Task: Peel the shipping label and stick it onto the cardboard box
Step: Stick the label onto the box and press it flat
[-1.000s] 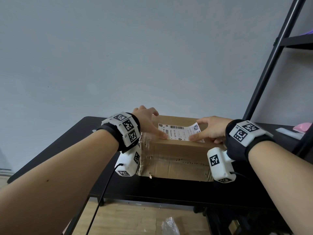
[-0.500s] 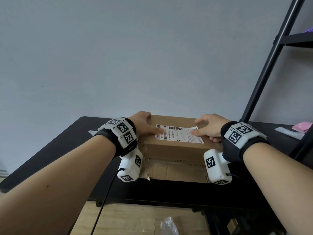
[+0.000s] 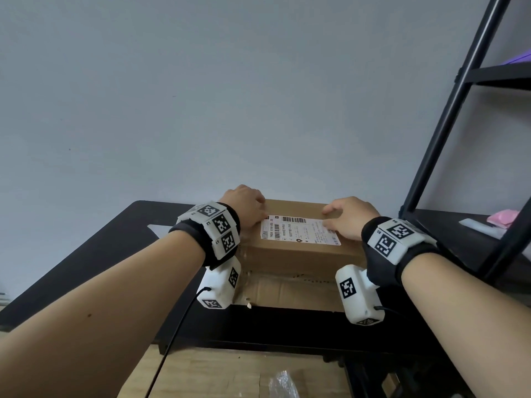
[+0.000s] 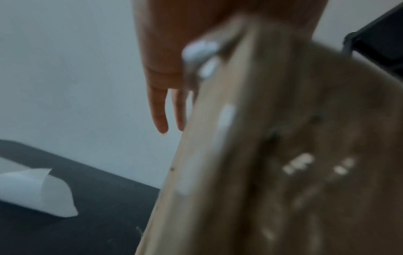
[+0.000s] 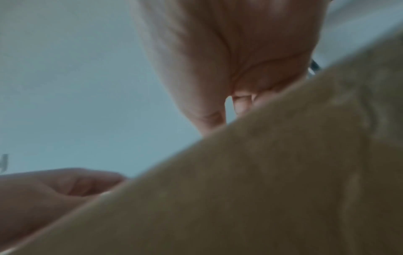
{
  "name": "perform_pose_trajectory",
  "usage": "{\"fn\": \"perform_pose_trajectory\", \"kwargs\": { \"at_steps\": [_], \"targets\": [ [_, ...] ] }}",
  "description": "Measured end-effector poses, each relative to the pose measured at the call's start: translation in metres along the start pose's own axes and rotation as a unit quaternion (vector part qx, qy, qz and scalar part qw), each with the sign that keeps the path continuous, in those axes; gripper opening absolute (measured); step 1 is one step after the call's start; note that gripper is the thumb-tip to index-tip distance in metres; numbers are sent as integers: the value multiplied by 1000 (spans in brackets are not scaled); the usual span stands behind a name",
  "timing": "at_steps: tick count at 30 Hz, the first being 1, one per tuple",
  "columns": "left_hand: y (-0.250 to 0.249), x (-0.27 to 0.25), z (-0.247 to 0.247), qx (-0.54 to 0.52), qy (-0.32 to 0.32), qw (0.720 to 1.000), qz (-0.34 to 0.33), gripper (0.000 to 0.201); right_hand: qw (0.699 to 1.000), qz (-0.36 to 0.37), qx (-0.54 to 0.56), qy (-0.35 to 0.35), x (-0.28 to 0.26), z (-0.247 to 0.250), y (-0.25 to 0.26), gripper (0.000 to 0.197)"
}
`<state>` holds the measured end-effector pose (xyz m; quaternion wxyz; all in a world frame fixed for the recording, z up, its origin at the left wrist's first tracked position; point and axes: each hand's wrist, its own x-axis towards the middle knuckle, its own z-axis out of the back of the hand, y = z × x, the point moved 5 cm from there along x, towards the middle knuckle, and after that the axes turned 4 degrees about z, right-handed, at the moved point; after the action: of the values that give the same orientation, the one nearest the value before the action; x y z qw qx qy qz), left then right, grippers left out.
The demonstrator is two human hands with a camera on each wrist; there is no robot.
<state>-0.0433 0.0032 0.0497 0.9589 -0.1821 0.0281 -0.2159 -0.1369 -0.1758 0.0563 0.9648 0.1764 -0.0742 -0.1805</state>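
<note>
A brown cardboard box (image 3: 298, 254) stands on the black table (image 3: 115, 268). A white shipping label (image 3: 298, 232) with barcodes lies flat on its top face. My left hand (image 3: 247, 205) rests on the box's top left edge, its fingertips at the label's left end. The left wrist view shows straight fingers (image 4: 159, 112) hanging beside the blurred box (image 4: 283, 155). My right hand (image 3: 347, 216) presses flat on the label's right end. The right wrist view is blurred, with the palm (image 5: 218, 60) above the box (image 5: 240, 189).
A curled white backing sheet (image 4: 32, 191) lies on the table left of the box. An open box flap (image 3: 287, 291) lies toward me. A black shelf post (image 3: 448, 110) rises at the right, with a pink item (image 3: 505, 216) and a white strip (image 3: 479, 226) behind it.
Both hands have slid outward along the label, the left to its left end, the right to its right end. The label now lies flat on the box.
</note>
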Motion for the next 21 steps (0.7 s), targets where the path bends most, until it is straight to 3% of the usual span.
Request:
{"fn": "perform_pose_trajectory", "kwargs": {
  "at_steps": [4,6,8,11,16,21],
  "targets": [
    [-14,-7,-10,24,47,998,-39,54,997,75,-25,17,-5,-16,19,53],
    [-12,-9,-15,38,62,997,-37,61,994,61,-57,67,-3,-28,17,74],
    [-7,-11,-15,32,62,997,-39,63,994,23,-71,75,0,-30,9,85],
    [2,-16,-10,-3,56,998,-25,59,997,4,-50,49,0,-20,1,70],
    [5,-16,-5,-25,34,999,-11,48,999,38,-13,-5,-9,-13,11,38],
    [3,-16,-5,-30,31,999,-5,47,991,124,22,54,-21,-28,37,55]
  ]
}}
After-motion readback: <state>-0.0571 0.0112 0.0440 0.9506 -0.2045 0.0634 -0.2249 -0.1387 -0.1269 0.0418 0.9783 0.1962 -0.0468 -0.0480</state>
